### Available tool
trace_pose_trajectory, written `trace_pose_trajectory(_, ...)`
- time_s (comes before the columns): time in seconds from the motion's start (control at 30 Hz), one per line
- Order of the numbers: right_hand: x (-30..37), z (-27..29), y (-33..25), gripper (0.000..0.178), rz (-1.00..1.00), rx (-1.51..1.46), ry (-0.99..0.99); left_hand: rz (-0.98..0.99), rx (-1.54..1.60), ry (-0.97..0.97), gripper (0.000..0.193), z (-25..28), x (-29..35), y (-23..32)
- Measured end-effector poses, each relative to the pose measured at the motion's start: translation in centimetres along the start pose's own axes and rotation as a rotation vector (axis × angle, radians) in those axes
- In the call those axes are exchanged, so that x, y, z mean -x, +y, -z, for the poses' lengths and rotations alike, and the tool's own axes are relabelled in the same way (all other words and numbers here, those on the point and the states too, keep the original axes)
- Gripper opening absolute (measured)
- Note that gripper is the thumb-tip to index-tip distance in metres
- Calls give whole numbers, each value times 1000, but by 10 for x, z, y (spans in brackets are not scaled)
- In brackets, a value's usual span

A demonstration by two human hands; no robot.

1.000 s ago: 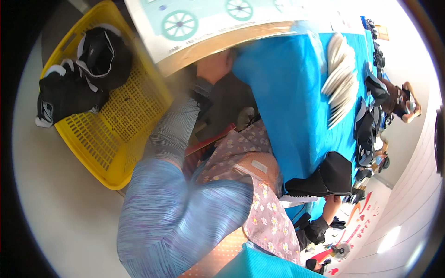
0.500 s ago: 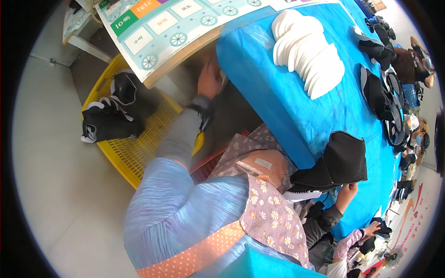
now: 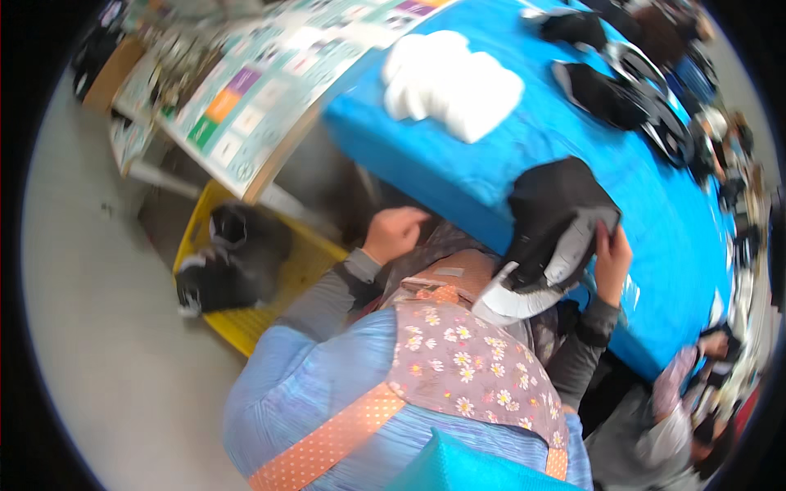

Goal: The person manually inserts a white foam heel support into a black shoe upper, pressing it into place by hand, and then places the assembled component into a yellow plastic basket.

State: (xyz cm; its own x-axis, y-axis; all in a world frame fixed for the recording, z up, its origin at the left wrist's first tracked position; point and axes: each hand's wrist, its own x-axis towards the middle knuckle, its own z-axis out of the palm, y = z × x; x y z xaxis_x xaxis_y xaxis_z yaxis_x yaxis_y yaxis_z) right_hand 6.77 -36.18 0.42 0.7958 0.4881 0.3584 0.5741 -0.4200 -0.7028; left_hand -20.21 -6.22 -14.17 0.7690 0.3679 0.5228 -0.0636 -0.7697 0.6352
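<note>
My right hand grips a black shoe upper by its edge, over the near edge of the blue-covered table. The upper is tilted, so its grey inner side and white lower edge show. My left hand is in front of the table edge, near my apron, with its fingers curled in. Whether anything small is inside those fingers is hidden and slightly blurred. On the table beyond the upper lies an overlapping pile of white insole-shaped pieces.
At left, below the patterned tabletop, a yellow plastic basket holds black shoe uppers. More black uppers lie along the far side of the blue table. Another person's hand works at the right.
My left hand has come back from under the table edge toward my body. My right hand has turned the upper so its grey and white inner side shows. The whole view has shifted.
</note>
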Motion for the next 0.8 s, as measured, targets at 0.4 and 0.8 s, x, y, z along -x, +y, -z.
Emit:
trace_pose_trajectory(0.4,-3,9,-48,13,211,393,234,-232,62,-56,55,-10,-171,174)
trace_pose_trajectory(0.8,4,33,-70,16,287,473,222,-294,-180,-61,21,-13,-194,194)
